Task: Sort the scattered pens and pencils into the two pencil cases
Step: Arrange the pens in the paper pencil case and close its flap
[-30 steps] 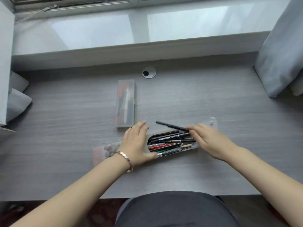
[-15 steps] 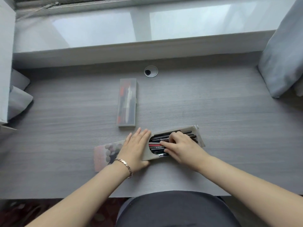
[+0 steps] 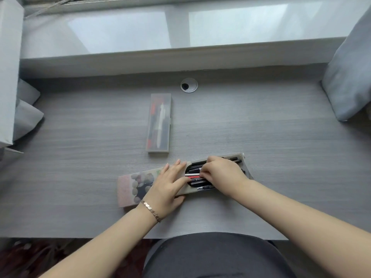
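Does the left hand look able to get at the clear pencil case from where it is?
Probably yes: the left hand rests on the patterned case, and only bare desk lies between it and the clear pencil case.

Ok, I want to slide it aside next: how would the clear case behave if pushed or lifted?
The clear case looks like a rigid flat box lying on the desk, so it would probably slide, not roll or tip. It holds few pens, so likely light; they may rattle.
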`<state>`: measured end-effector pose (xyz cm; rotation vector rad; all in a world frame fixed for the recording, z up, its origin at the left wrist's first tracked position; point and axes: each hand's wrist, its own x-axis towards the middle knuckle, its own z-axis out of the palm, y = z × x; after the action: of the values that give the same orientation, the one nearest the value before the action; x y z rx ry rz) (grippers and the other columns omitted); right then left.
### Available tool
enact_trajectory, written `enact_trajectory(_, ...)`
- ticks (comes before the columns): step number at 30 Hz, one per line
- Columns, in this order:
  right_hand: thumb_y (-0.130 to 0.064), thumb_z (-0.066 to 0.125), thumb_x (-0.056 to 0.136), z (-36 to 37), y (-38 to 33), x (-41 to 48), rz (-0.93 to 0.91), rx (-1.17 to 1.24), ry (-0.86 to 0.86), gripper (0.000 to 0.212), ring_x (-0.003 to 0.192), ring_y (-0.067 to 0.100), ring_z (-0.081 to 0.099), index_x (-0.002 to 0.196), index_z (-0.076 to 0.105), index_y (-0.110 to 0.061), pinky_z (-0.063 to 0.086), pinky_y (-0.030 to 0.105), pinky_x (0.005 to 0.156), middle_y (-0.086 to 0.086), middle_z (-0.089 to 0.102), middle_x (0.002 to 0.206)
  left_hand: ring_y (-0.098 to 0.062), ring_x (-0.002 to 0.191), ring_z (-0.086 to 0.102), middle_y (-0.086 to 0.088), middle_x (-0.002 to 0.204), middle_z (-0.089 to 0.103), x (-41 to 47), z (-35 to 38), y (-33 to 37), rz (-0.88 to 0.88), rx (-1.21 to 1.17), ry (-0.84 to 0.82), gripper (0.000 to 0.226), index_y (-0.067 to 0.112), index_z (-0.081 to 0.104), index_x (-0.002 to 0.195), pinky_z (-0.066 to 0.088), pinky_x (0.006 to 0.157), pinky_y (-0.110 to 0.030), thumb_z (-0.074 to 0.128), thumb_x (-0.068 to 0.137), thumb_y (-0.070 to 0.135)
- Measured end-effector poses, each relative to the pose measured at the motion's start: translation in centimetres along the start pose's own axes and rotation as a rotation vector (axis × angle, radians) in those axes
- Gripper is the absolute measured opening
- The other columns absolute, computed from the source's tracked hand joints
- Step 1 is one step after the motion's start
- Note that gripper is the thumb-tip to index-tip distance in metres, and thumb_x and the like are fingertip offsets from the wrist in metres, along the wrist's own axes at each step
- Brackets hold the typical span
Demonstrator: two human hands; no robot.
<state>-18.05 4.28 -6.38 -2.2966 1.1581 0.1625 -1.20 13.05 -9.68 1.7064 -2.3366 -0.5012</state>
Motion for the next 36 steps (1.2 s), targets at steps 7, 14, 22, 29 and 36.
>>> enact_trajectory(7, -0.02, 0.051, 0.09, -0.1, -2.7, 1.9, -0.074, -0.304, -0.113, 0.021, 0.103, 0.03, 0.059, 0.105, 0.061, -0.01, 0.035, 0.032, 0.067, 0.009, 0.057, 0.11, -0.045, 0.113, 0.056, -0.01, 0.13, 0.042, 0.0, 0.4, 0.0, 0.048, 0.019, 0.047, 0.061, 0.026, 0.052, 0.103, 0.033, 0.093, -0.054, 0.074, 0.048, 0.008)
enact_trajectory(14, -0.025, 0.048, 0.092, -1.6, -2.7, 3.0, -0.058, -0.317, -0.3, 0.032, 0.111, 0.031, 0.056, 0.116, 0.057, -0.006, 0.043, 0.033, 0.08, 0.014, 0.055, 0.122, -0.044, 0.113, 0.055, -0.02, 0.122, 0.06, -0.3, 0.7, -0.6, 0.088, 0.026, 0.07, 0.055, 0.027, 0.056, 0.104, 0.036, 0.094, -0.056, 0.068, 0.052, 0.014)
enact_trajectory(22, -0.016, 0.054, 0.08, -3.6, -1.0, 2.5, -0.048, -0.308, -0.352, 0.021, 0.091, 0.034, 0.061, 0.095, 0.062, -0.004, 0.044, 0.031, 0.064, 0.016, 0.061, 0.107, -0.045, 0.113, 0.055, -0.015, 0.127, 0.054, -0.2, 0.8, -0.8, 0.141, 0.037, 0.118, 0.074, 0.027, 0.053, 0.108, 0.039, 0.092, -0.058, 0.086, 0.044, 0.009)
enact_trajectory(29, -0.002, 0.058, 0.076, -6.4, 5.4, -2.3, 0.193, 0.341, -0.039, 0.025, 0.049, 0.002, 0.05, 0.094, 0.063, -0.018, 0.039, 0.009, 0.051, -0.012, 0.053, 0.062, -0.044, 0.111, 0.056, -0.004, 0.126, 0.056, -0.2, 0.8, -0.6, 0.185, 0.088, 0.158, 0.076, 0.024, 0.053, 0.107, 0.042, 0.087, -0.06, 0.087, 0.041, 0.009)
enact_trajectory(36, 0.001, 0.046, 0.091, -4.4, 4.7, -3.7, 0.385, 1.42, 0.064, 0.017, 0.057, 0.009, 0.069, 0.079, 0.055, -0.007, 0.056, 0.015, 0.054, 0.014, 0.061, 0.074, -0.044, 0.114, 0.054, 0.003, 0.122, 0.051, -0.1, 1.1, -0.8, 0.189, 0.09, 0.178, 0.08, 0.023, 0.051, 0.113, 0.038, 0.089, -0.056, 0.086, 0.043, 0.009)
